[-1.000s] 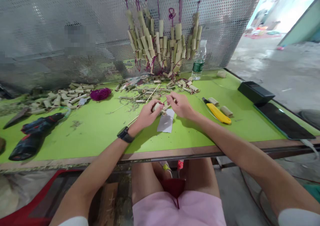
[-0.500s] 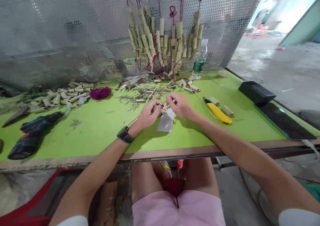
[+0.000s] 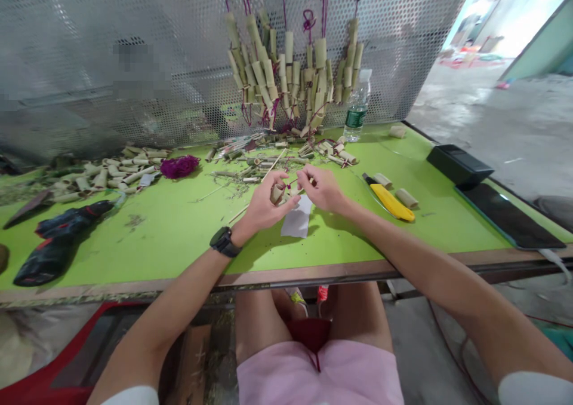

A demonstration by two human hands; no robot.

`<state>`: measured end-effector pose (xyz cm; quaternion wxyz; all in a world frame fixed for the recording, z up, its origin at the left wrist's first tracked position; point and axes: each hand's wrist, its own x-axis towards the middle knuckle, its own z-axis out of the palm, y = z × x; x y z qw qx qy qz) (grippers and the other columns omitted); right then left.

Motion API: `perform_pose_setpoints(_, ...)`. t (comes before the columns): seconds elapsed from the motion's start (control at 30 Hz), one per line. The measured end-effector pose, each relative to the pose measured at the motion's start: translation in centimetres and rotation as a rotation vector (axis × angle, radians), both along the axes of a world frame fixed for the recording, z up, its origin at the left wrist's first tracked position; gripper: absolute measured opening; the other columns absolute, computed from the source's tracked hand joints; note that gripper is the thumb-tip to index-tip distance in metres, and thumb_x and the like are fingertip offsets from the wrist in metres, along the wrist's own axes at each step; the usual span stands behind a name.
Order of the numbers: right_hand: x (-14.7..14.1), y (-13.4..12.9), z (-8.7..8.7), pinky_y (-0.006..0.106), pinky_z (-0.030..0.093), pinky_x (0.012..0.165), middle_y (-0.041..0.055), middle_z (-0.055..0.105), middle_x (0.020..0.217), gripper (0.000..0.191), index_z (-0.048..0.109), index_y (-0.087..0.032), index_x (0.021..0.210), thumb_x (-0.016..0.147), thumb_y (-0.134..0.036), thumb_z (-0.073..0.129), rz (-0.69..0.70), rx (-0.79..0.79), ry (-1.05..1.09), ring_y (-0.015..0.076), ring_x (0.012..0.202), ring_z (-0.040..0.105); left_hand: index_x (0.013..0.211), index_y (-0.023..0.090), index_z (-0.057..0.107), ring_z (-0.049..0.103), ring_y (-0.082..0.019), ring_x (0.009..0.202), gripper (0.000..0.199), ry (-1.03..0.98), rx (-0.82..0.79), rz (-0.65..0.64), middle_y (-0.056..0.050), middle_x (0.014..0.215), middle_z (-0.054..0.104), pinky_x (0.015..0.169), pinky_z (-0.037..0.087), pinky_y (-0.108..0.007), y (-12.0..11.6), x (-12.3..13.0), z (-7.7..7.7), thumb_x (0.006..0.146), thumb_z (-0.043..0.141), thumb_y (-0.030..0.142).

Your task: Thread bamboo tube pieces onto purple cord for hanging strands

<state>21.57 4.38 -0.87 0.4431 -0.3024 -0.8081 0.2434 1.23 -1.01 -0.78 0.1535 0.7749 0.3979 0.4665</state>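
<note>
Over the middle of the green table, my left hand [image 3: 265,206] curls loosely around a short bamboo tube [image 3: 277,193], its thumb stretched out to the right. A purple cord [image 3: 289,186] shows at the tube, between the two hands. My right hand [image 3: 326,190] has its thumb and index finger pinched together on the cord's end; its other fingers are folded in. Beneath the hands lies a white piece of paper [image 3: 296,218]. Part of the tube is hidden by my left fingers.
A yellow utility knife [image 3: 392,203] and bamboo pieces [image 3: 407,199] lie right, near a phone [image 3: 510,215] and black box [image 3: 461,165]. A drill [image 3: 58,238], purple yarn [image 3: 179,166] and bamboo pile [image 3: 111,172] are left. Behind stand a bottle [image 3: 356,109] and hanging bamboo strings [image 3: 259,52].
My left thumb and fingers have spread apart, showing more of the bamboo tube and cord between them. My right hand stays pinched in nearly the same place.
</note>
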Motion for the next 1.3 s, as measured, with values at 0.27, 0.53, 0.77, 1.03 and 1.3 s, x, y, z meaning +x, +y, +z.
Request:
perform_pose_setpoints(0.27,-0.17,-0.39,0.23,0.032,0.034,0.055,0.0015,0.06,0.072,0.041,0.051,-0.024,0.082,0.116,-0.046,0.048,0.024,-0.001,0.023,0.015,0.06,0.044,0.109,0.022,0.066,0.047,-0.01,0.058,0.033,-0.009,-0.044,0.044,0.003,0.077,0.062,0.055,0.038,-0.025,0.15,0.19,0.12,0.097,0.076,0.051)
perform_pose_setpoints(0.53,-0.2,-0.6,0.51,0.032,0.032,0.056,0.0024,0.06,0.072,0.044,0.054,-0.024,0.083,0.116,-0.051,0.045,0.011,-0.011,0.016,0.0155,0.061,0.045,0.099,0.021,0.069,0.06,-0.013,0.064,0.048,-0.171,-0.189,-0.03,-0.002,0.08,0.068,0.056,0.049,-0.026,-0.08,0.63,0.57,0.106,0.058,0.067)
perform_pose_setpoints(0.77,-0.27,-0.24,0.0,0.033,0.032,0.054,0.0036,0.061,0.075,0.042,0.052,-0.025,0.083,0.115,-0.052,0.046,-0.018,-0.065,-0.006,0.017,0.062,0.045,0.101,0.021,0.069,0.052,-0.009,0.045,0.053,-0.315,-0.325,-0.105,0.002,0.063,0.064,0.042,0.042,-0.022,-0.07,0.85,0.44,0.102,0.061,0.074)
perform_pose_setpoints(1.03,-0.23,-0.35,0.34,0.033,0.033,0.055,0.0035,0.061,0.074,0.047,0.052,-0.025,0.081,0.115,-0.057,0.047,-0.014,-0.034,0.012,0.0169,0.063,0.047,0.104,0.021,0.071,0.055,-0.007,0.049,0.049,-0.38,-0.343,-0.085,-0.004,0.09,0.073,0.043,0.044,-0.023,0.43,0.69,-0.34,0.101,0.067,0.07)
perform_pose_setpoints(1.3,-0.29,-0.47,0.35,0.032,0.032,0.056,0.0032,0.062,0.075,0.042,0.052,-0.024,0.081,0.115,-0.049,0.048,-0.019,-0.029,0.017,0.0164,0.063,0.048,0.094,0.021,0.065,0.054,-0.008,0.05,0.045,-0.376,-0.347,-0.096,0.002,0.07,0.063,0.046,0.043,-0.021,0.17,0.55,-0.08,0.1,0.072,0.065)
